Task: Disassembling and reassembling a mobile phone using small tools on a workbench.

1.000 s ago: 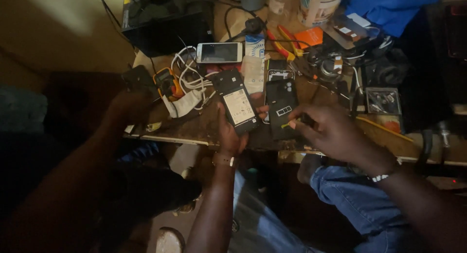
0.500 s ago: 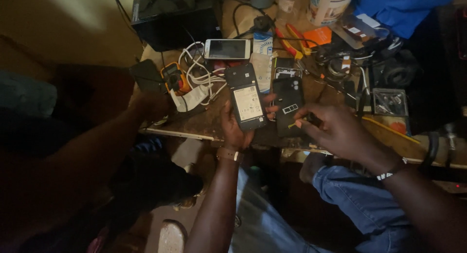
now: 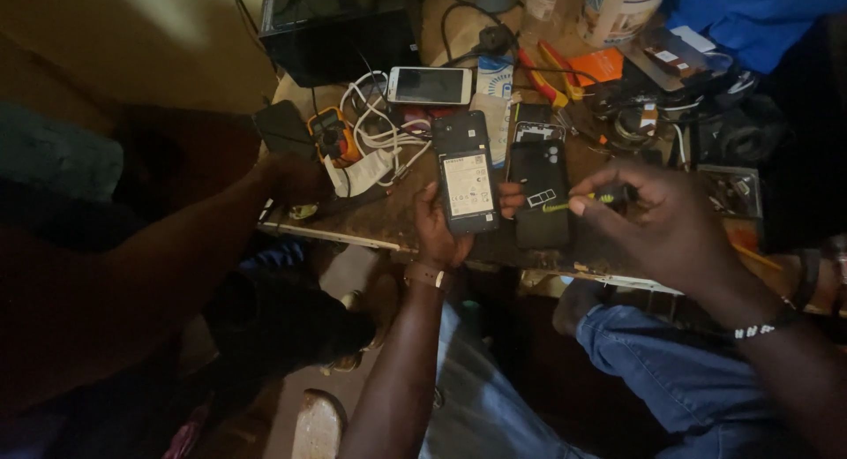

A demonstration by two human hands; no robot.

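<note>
Under right hand (image 3: pixel 670 225), screwdriver (image 3: pixel 587 200)

Cluttered workbench (image 3: pixel 397 229), white phone (image 3: pixel 430 85), cables (image 3: pixel 379 128)

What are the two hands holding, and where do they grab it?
Left hand grips an opened phone by its lower edge. Right hand pinches a small yellow-handled screwdriver by its handle.

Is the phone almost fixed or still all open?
Still open. Done: the black phone has its back off, its white-labelled battery showing. In hand: left hand steadies it while right hand holds a yellow-tipped tool over the black back cover. Left: refitting that cover.
</note>
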